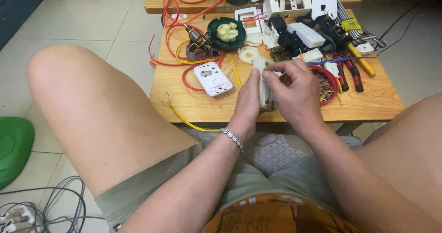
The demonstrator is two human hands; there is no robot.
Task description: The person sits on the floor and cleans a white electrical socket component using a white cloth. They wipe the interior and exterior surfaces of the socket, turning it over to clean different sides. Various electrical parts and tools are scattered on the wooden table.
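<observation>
I am holding the long white plastic part (264, 88) upright over the desk (368, 101) edge, left hand (247, 101) closed round it, right hand (294, 90) pinching its top, keeping it steady and going slowly.

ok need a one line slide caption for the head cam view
Seated person's left hand and right hand grip a white plastic switch part over a cluttered wooden table.

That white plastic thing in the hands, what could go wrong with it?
1. The long white plastic socket piece is held on edge between the left hand and the right hand, so it might slip.
2. The round red dish of small metal bits sits right beside the right hand; a bump could spill it.
</observation>
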